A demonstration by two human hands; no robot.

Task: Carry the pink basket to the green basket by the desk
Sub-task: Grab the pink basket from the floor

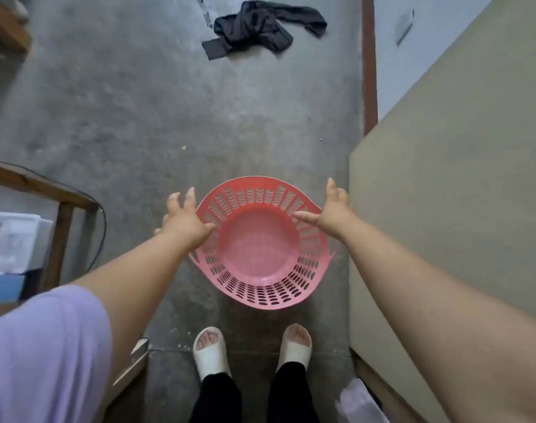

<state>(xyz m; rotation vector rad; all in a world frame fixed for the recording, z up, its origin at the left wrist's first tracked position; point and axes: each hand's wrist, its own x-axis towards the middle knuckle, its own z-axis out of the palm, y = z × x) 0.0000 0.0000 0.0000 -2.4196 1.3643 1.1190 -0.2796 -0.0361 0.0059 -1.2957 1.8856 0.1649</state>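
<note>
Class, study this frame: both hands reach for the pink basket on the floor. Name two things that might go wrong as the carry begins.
1. Both hands, left and right, are open at the rim of the pink basket, not yet closed on it; an uneven grip might tip it.
2. A dark cloth lies on the floor ahead; if the path runs that way, the slippers might catch on it.
</note>
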